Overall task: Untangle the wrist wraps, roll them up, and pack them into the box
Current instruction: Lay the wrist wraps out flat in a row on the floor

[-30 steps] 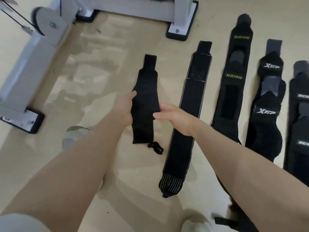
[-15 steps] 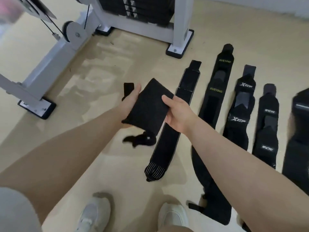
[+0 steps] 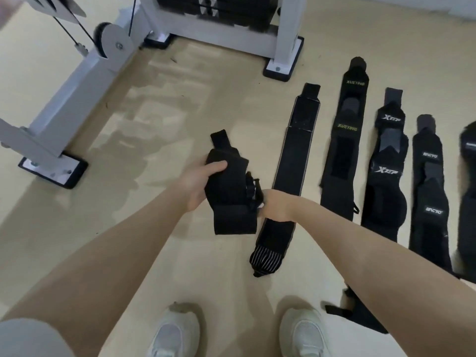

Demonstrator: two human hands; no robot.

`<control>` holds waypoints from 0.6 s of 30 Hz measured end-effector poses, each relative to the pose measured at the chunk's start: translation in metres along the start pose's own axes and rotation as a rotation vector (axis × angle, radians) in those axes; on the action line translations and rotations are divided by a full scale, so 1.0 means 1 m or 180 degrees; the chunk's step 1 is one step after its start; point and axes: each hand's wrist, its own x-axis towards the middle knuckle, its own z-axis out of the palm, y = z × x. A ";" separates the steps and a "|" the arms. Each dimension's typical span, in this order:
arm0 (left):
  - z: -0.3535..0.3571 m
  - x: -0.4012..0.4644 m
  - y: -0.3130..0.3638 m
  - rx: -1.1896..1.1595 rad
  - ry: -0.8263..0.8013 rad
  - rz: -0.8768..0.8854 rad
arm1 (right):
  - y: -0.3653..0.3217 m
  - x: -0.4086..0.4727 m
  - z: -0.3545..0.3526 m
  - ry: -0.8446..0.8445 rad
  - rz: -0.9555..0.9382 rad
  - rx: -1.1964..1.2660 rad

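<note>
1. Wrist wrap (image 3: 228,191), black, partly folded, held above the floor (image 3: 159,119) at frame centre; judged light, soft and floppy, best pinched at its folded end so the layers stay together.
2. Left hand (image 3: 199,185): thumb curled over the wrap's 9 o'clock edge, gripping.
3. Right hand (image 3: 277,206): at 3 o'clock of the wrap, closed on its edge; fingers hidden.
4. Other wraps (image 3: 291,161) lie flat at 2 o'clock.

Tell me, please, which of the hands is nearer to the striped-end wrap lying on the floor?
Right. The right hand hovers directly over the striped-end wrap; the left hand is off to its side, gripping the plain black wrap.
</note>
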 end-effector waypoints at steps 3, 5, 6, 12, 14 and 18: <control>-0.028 -0.008 -0.006 0.1087 -0.0874 0.0159 | -0.006 0.009 -0.005 0.0364 -0.0143 0.1868; -0.045 -0.011 -0.013 0.1485 -0.1210 0.0040 | -0.010 0.015 0.001 0.0286 -0.0162 0.2963; -0.051 -0.013 -0.016 0.1696 -0.1287 -0.0097 | -0.015 0.018 0.008 0.0323 -0.0153 0.3086; -0.074 -0.013 -0.038 0.1910 -0.1845 -0.1162 | -0.037 0.032 0.049 0.0771 -0.0483 0.3378; -0.075 -0.005 -0.038 0.1166 -0.1673 -0.1123 | -0.035 0.029 0.051 0.0447 -0.0564 0.2945; -0.067 0.014 -0.022 -0.0985 -0.0928 -0.0603 | -0.032 0.025 0.057 0.0240 0.0019 0.1438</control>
